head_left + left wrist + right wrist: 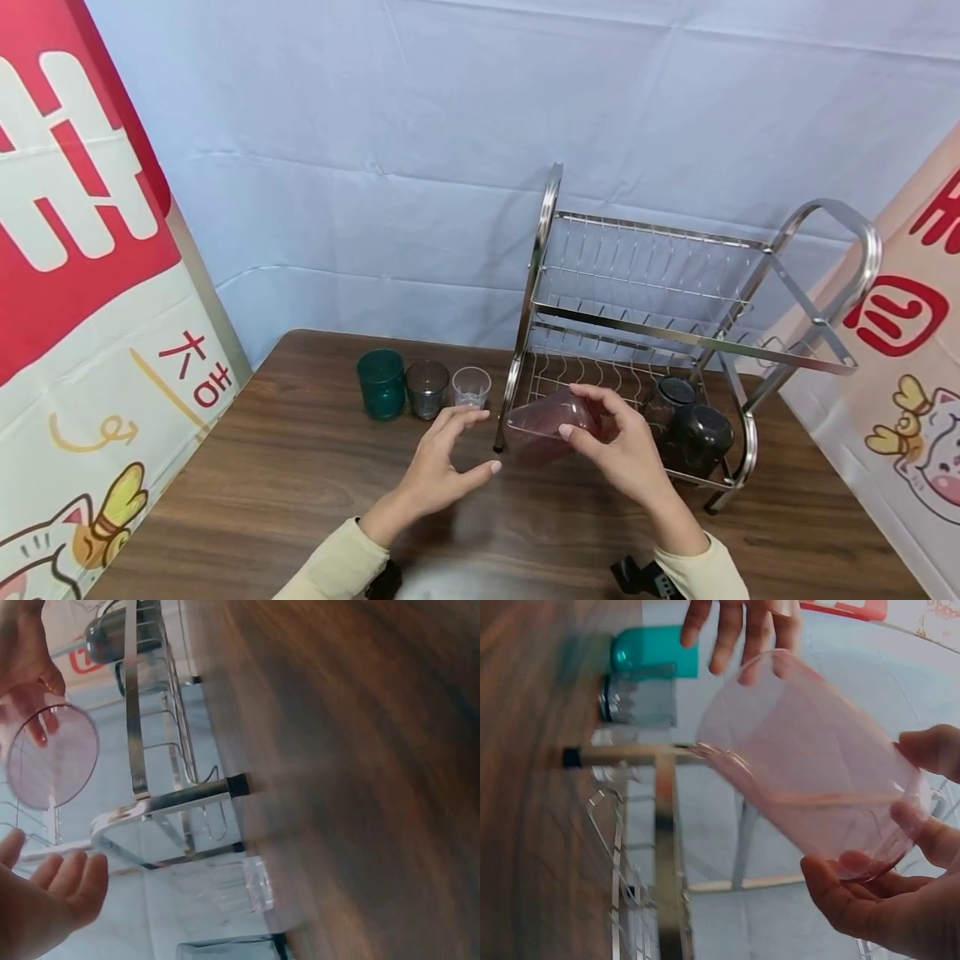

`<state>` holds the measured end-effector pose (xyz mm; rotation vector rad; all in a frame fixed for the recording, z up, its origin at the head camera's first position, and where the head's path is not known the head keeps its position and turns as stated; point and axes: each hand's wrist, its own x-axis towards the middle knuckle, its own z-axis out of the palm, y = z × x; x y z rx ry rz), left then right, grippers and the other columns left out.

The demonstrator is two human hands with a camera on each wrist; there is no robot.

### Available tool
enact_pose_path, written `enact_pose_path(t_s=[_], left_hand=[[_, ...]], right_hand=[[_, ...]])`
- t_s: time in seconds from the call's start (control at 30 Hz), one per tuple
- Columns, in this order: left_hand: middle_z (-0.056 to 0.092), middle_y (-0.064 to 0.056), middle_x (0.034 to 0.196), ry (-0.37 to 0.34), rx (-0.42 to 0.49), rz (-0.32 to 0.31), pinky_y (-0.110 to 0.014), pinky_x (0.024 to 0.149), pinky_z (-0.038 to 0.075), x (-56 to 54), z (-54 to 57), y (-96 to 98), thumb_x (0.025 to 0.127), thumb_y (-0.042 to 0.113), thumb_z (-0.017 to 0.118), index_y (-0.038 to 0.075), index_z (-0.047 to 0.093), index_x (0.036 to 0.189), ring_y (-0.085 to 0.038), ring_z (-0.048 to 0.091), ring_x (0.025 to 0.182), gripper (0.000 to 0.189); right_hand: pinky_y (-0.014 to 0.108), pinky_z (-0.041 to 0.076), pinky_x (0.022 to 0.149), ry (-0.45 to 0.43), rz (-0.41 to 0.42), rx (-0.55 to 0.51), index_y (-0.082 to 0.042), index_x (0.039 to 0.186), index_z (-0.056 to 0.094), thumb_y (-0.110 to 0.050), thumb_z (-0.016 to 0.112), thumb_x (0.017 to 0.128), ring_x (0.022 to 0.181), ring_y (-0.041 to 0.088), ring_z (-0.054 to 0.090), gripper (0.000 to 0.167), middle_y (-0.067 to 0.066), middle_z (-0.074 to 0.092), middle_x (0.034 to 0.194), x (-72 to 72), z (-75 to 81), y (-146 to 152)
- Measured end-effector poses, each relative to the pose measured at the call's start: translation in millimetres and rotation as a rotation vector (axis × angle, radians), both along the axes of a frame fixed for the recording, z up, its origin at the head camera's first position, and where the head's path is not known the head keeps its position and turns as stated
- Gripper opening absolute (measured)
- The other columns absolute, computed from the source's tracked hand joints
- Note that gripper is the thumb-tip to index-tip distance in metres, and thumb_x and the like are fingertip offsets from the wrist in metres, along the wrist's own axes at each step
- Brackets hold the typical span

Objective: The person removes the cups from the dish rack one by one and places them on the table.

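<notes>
A clear pink glass [551, 417] is held in my right hand [618, 442], thumb and fingers gripping it near its base. In the right wrist view the pink glass [810, 765] tilts with its mouth toward the left hand. My left hand [442, 471] is raised to the left of the glass, thumb apart from the fingers, nothing in its grasp. The left wrist view shows the round mouth of the glass [54, 757] above the left fingers [75, 877]. Behind the glass stands a two-tier metal dish rack [622, 321].
Left of the rack, a teal glass [382, 385], a grey glass [427, 390] and a small clear glass [471, 387] stand in a row on the wooden table [285, 467]. Two dark glasses [699, 437] sit upside down on the rack's lower tier at the right.
</notes>
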<state>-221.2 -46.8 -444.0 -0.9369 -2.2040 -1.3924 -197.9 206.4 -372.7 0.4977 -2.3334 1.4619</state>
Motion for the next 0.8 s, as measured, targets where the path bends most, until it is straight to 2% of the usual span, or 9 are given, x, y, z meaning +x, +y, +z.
enact_pose_path(t_s=[0.17,0.4,0.47,0.6,0.67,0.7,0.8], left_hand=[[0.046,-0.01,0.13,-0.063,0.104,-0.064,-0.043,0.077,0.049,4.1,1.8,2.9,0.074,0.013,0.079,0.011,0.05,0.13,-0.026,0.05,0.109,0.062],[0.046,-0.02,0.127,-0.163,0.233,-0.152,-0.05,0.077,0.048,21.4,25.7,5.7,0.074,-0.003,0.073,-0.004,0.045,0.129,-0.035,0.05,0.109,0.061],[0.045,-0.022,0.128,-0.192,0.261,-0.165,-0.051,0.077,0.048,23.4,27.1,6.6,0.075,-0.004,0.072,-0.006,0.043,0.129,-0.037,0.049,0.109,0.062],[0.04,-0.026,0.131,-0.241,0.342,-0.231,-0.054,0.079,0.046,22.7,23.9,9.0,0.072,-0.008,0.073,-0.005,0.038,0.133,-0.044,0.046,0.111,0.071],[0.039,-0.023,0.132,-0.245,0.379,-0.269,-0.051,0.08,0.047,17.9,15.6,10.4,0.07,-0.006,0.075,0.001,0.036,0.137,-0.044,0.044,0.111,0.077],[0.038,-0.022,0.133,-0.242,0.396,-0.288,-0.05,0.08,0.047,15.5,11.6,11.2,0.069,-0.006,0.076,0.003,0.035,0.138,-0.044,0.044,0.111,0.081],[0.038,-0.022,0.131,-0.211,0.426,-0.324,-0.047,0.078,0.049,16.1,13.7,12.8,0.067,-0.009,0.077,0.001,0.034,0.138,-0.045,0.045,0.108,0.084]], right_hand=[[0.02,0.046,0.07,-0.037,0.054,-0.141,-0.001,0.12,0.057,0.003,0.071,0.078,0.085,0.018,0.054,0.044,0.014,0.059,0.1,2.8,-5.0,-6],[0.02,0.046,0.074,-0.037,0.035,-0.218,0.004,0.119,0.055,0.007,0.067,0.079,0.091,0.015,0.055,0.042,0.018,0.058,0.107,4.9,-11.8,-11],[0.021,0.047,0.073,-0.044,0.033,-0.251,0.006,0.119,0.053,0.008,0.064,0.08,0.091,0.015,0.056,0.04,0.02,0.057,0.108,5.3,-14.2,-13],[0.028,0.052,0.066,-0.094,0.045,-0.358,0.009,0.12,0.049,0.01,0.059,0.083,0.084,0.016,0.059,0.038,0.022,0.055,0.107,6.9,-18.4,-18],[0.032,0.053,0.063,-0.109,0.06,-0.413,0.011,0.12,0.046,0.011,0.056,0.084,0.08,0.018,0.059,0.037,0.024,0.053,0.106,8.2,-20.6,-20],[0.033,0.053,0.063,-0.112,0.07,-0.432,0.012,0.12,0.045,0.012,0.055,0.085,0.08,0.019,0.059,0.036,0.025,0.052,0.106,9.1,-21.4,-21],[0.034,0.053,0.062,-0.107,0.097,-0.466,0.015,0.119,0.042,0.013,0.053,0.085,0.079,0.019,0.06,0.036,0.028,0.051,0.106,11.5,-25.2,-25]])
